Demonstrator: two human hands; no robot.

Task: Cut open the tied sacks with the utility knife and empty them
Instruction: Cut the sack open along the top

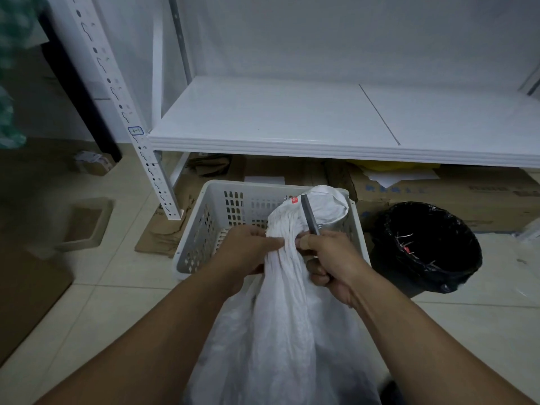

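A white woven sack (285,323) stands between my forearms, its neck bunched tight and its open top flopping over the white slotted basket (204,226) behind it. My left hand (248,249) pinches the gathered neck from the left. My right hand (330,258) grips a grey utility knife (309,214), whose body points up and away, right beside the neck on its right side. The tie itself is hidden between my fingers.
A black-lined waste bin (426,247) with cut ties inside stands right of the basket. A white metal shelf (292,121) runs across the back, with flattened cardboard boxes (438,194) beneath it. A small cardboard box (84,226) sits on the tiled floor at left.
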